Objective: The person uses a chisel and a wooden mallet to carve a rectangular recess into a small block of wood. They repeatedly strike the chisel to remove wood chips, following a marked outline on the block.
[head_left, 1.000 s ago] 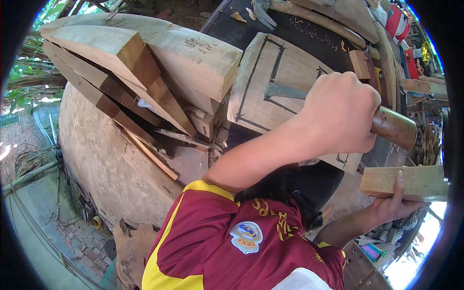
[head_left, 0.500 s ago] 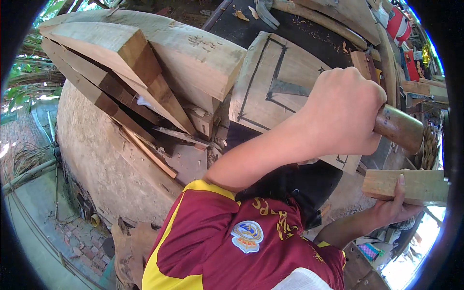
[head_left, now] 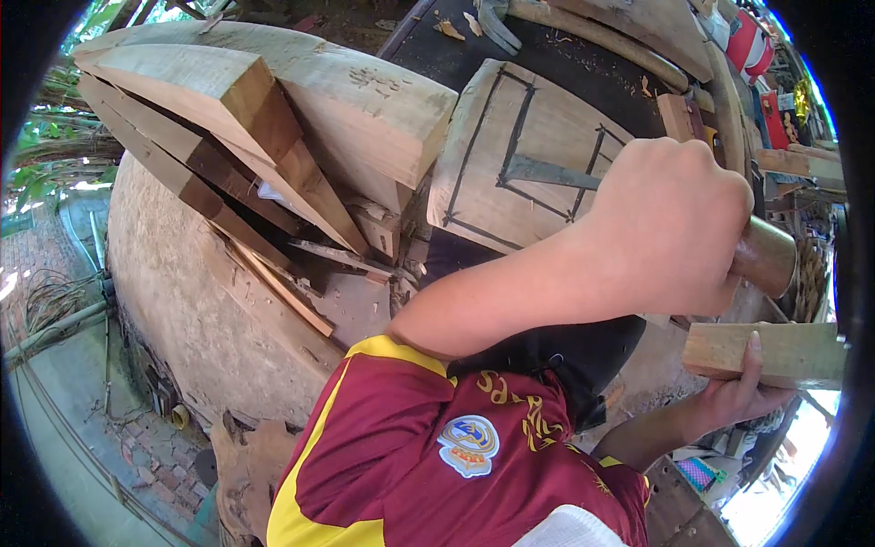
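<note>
My left hand (head_left: 670, 228) is closed in a fist around a chisel with a round brown wooden handle (head_left: 766, 257). The flat steel chisel blade (head_left: 551, 171) points left, with its tip at a black line on a pale wooden board (head_left: 469, 182). Black marker outlines cover the board's face. To the lower right, my right hand (head_left: 746, 378) grips a squared wooden block (head_left: 766, 354), its fingers on the near side. The block is apart from the chisel handle. My left fist hides the middle of the chisel and part of the board.
Large cut timber pieces (head_left: 365, 100) lean together at the upper left, next to the board. A black surface (head_left: 583, 68) with wood chips and a grey metal tool (head_left: 497, 25) lies beyond. Boards and a red-and-white container (head_left: 750, 44) stand at the far right.
My left fist has shifted right and slightly down, showing more of the blade and outlines and less handle past the fist. My right hand and the block have barely moved.
</note>
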Demonstrator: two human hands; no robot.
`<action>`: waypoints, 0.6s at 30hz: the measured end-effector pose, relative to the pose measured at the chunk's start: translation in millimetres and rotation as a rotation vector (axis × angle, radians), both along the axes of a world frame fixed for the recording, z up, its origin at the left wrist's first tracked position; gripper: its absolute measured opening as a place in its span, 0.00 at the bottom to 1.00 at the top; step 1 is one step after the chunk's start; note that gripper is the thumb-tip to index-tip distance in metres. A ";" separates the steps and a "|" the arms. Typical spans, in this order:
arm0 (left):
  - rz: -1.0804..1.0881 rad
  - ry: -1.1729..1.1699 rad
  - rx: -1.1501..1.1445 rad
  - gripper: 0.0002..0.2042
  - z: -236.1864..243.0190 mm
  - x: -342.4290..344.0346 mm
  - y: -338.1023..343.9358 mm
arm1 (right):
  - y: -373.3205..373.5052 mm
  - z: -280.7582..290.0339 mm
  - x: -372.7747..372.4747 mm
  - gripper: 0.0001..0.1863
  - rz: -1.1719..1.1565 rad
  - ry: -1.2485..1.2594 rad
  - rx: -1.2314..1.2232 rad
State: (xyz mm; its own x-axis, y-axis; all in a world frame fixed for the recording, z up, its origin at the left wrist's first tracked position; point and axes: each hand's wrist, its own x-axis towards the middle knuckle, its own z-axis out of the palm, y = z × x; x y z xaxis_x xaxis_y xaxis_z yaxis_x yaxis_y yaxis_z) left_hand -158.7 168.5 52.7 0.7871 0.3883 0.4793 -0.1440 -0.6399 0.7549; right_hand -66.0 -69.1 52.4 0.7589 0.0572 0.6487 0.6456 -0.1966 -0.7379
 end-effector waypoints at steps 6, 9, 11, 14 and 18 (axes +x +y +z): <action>0.038 -0.035 -0.008 0.10 1.9 -2.0 0.5 | -3.8 -3.4 0.7 0.36 -0.023 0.015 -0.003; 0.016 0.001 -0.038 0.10 3.3 -3.9 1.6 | -4.3 -3.3 0.3 0.37 -0.024 0.009 -0.017; 0.015 -0.001 -0.032 0.10 2.8 -4.0 1.9 | -4.3 -4.0 0.0 0.37 -0.025 0.007 -0.020; 0.025 -0.017 -0.032 0.10 2.3 -3.4 2.2 | -4.3 -4.3 0.4 0.37 -0.026 0.006 -0.017; 0.025 -0.016 -0.041 0.11 3.3 -3.6 3.2 | -5.7 -2.6 1.8 0.38 0.006 0.004 -0.021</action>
State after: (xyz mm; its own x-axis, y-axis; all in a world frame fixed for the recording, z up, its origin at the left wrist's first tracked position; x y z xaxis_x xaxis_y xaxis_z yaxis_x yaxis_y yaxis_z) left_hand -162.2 171.7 56.0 0.7691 0.4273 0.4752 -0.1406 -0.6123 0.7780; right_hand -64.1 -74.8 49.7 0.7612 0.0751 0.6441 0.6437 -0.2078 -0.7365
